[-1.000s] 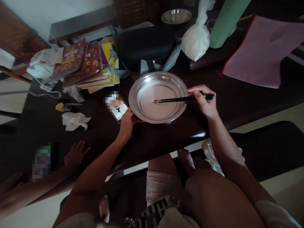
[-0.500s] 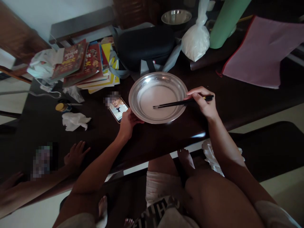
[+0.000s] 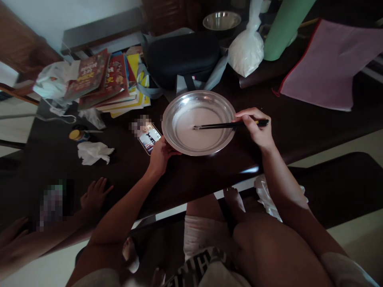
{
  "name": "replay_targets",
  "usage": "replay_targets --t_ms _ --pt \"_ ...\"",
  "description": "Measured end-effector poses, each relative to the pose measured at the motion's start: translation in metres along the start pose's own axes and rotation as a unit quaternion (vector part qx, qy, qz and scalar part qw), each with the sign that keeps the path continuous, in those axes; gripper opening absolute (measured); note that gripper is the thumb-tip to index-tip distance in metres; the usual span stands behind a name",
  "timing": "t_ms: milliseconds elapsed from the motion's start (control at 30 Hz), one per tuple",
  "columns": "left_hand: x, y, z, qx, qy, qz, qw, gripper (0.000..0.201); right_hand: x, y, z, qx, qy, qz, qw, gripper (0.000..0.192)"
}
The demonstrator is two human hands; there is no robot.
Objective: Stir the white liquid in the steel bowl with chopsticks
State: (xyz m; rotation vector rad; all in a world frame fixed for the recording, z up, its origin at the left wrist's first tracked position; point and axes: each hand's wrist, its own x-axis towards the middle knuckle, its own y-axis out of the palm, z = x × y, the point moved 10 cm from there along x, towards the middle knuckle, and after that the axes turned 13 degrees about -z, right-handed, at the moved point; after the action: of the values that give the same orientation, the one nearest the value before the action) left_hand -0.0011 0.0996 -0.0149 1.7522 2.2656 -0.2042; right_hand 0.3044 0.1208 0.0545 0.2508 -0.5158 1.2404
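Observation:
A round stainless steel basin (image 3: 228,133) holds a pale, whitish liquid (image 3: 199,137). My left hand (image 3: 161,155) grips its lower left rim, with some fingers hidden beneath the basin. My right hand (image 3: 259,129) is closed round a pair of black chopsticks (image 3: 221,125) at the basin's right edge. The chopstick tips point left and dip into the liquid near the middle. Just left of the basin, close to my left hand, lies a lit phone (image 3: 149,137) showing a picture of a person in a tie.
Behind the basin sit a black case (image 3: 182,59), a tied bag of white powder (image 3: 247,54), a green cylinder (image 3: 284,32) and another metal bowl (image 3: 222,20). Books (image 3: 92,79) and crumpled tissue (image 3: 94,152) lie left. Another person's hands (image 3: 95,195) rest at lower left; a pink pouch (image 3: 326,67) lies right.
The chopstick tips have shifted slightly upward within the liquid. My left hand and the basin stay almost in place. The phone's picture has changed.

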Motion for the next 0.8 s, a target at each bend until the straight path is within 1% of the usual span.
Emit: replay_targets --t_ms 67,233,300,400,467,567,700,800 --pt "0.0009 -0.0004 0.0006 -0.001 0.002 -0.001 1.0 0.027 0.0005 -0.0026 -0.0016 -0.007 0.008 -0.012 1.0 0.028" --pt "0.0 -0.0011 0.0051 0.011 -0.012 -0.012 1.0 0.023 -0.001 0.0049 -0.0014 0.004 0.008 0.026 1.0 0.026" --pt "-0.0009 -0.0015 0.0056 0.014 -0.014 -0.018 1.0 0.023 0.0003 0.002 0.0005 0.002 -0.002 0.011 1.0 0.025" --pt "-0.0021 0.0005 0.0048 0.023 -0.012 -0.015 1.0 0.028 0.0014 -0.003 0.0 -0.006 0.0 -0.014 1.0 0.026" --pt "-0.0022 0.0021 0.0045 0.027 -0.011 -0.01 1.0 0.032 0.0002 0.0 -0.0014 -0.003 0.008 0.002 1.0 0.026" --pt "-0.0009 0.0013 0.0048 0.028 -0.01 -0.02 0.999 0.036 -0.0019 0.0056 -0.0014 0.005 0.01 0.03 0.999 0.026" --pt "0.0002 0.0005 0.0073 0.037 -0.012 -0.027 0.999 0.04 0.0002 -0.0007 -0.0012 0.004 0.01 -0.001 1.0 0.026" --pt "0.0001 0.0009 0.006 0.04 0.004 -0.021 0.999 0.032 0.0002 -0.0013 -0.0015 0.011 0.01 -0.002 1.0 0.024"
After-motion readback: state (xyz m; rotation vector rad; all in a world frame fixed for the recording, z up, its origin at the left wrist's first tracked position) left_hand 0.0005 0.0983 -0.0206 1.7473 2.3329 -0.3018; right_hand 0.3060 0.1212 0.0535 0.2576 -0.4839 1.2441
